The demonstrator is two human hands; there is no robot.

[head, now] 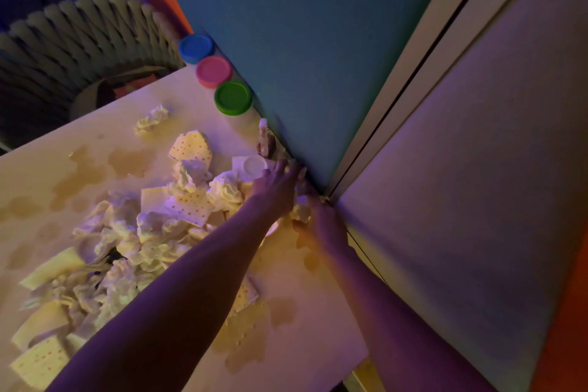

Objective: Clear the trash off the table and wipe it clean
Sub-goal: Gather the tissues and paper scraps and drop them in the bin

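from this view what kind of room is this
Probably a child's playroom or party corner at home, though I can't be sure. Three lidded dough tubs, blue, pink and green, line the wall, a woven rope basket stands beside the table, and coloured lighting washes everything.

Dim purple-tinted light, soft blur, wide-angle bending at edges.

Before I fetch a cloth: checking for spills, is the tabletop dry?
No, brownish wet patches spread over the table beside the crumpled napkins.
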